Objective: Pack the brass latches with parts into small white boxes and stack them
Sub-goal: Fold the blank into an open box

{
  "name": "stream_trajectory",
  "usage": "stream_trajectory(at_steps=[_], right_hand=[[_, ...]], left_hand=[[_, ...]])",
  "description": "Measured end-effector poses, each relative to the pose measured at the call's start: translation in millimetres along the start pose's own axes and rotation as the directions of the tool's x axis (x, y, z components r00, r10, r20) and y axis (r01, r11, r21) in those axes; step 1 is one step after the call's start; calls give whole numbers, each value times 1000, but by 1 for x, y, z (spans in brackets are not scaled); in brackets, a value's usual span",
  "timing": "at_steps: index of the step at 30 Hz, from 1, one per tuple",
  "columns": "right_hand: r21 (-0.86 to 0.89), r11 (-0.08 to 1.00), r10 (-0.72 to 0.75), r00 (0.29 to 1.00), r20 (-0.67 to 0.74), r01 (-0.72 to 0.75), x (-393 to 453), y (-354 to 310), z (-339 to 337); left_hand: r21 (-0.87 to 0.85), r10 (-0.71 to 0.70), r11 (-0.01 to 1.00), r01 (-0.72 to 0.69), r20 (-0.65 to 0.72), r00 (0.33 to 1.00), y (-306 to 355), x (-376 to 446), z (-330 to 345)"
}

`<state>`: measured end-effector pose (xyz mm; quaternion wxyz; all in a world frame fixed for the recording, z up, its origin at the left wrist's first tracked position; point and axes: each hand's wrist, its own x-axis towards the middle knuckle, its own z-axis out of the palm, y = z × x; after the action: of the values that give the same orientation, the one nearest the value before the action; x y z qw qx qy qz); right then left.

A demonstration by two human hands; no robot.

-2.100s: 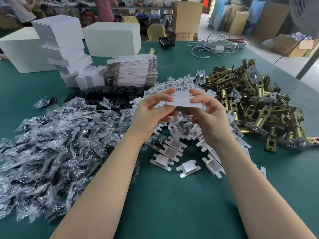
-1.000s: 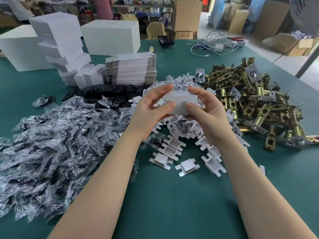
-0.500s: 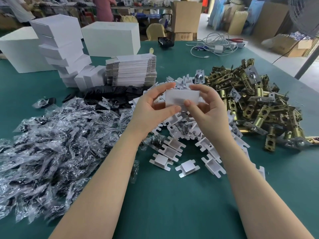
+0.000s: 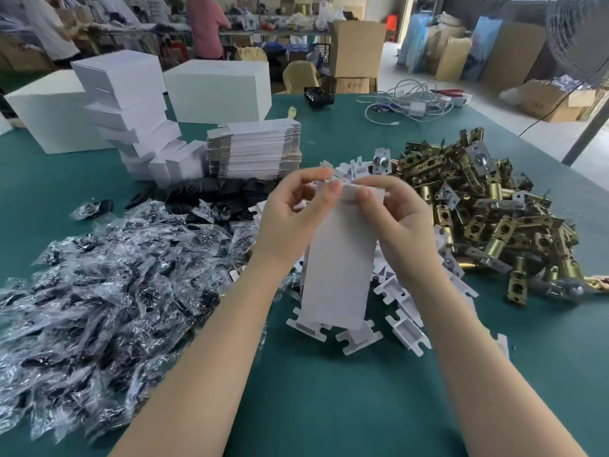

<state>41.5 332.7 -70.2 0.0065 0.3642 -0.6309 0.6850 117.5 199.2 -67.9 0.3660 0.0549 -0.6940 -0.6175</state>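
We've got our left hand and right hand both pinching the top flap of a small white box, long axis running toward us, above the white inserts. Brass latches piled right of it. No readable writing.

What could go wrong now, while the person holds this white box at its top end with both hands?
1. The left hand and right hand pinch only the top of the white box; its lower end hangs free, so it might twist or crease.
2. The box hangs just above the white plastic pieces and may knock them.
3. The stack of small boxes leans visibly; adding one more could tip it.
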Motion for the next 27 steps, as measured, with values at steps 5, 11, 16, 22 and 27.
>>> stream_trajectory(at_steps=[5, 11, 16, 22, 27], right_hand=[[-76, 979, 182, 981, -68, -187, -8, 28, 4], [70, 951, 306, 950, -70, -301, -7, 30, 3], [141, 939, 327, 942, -75, -315, -6, 25, 0], [53, 971, 238, 967, -96, -234, -5, 24, -2], [-15, 973, 227, 967, -112, -230, -6, 28, 2]], left_hand=[[39, -263, 965, 261, 50, 964, -32, -8, 9], [116, -144, 983, 140, 22, 989, -34, -15, 8], [63, -127, 990, 124, 42, 991, -33, -16, 9], [93, -153, 985, 148, 45, 987, -30, -10, 8], [126, -253, 962, 244, 62, 966, -30, -3, 3]])
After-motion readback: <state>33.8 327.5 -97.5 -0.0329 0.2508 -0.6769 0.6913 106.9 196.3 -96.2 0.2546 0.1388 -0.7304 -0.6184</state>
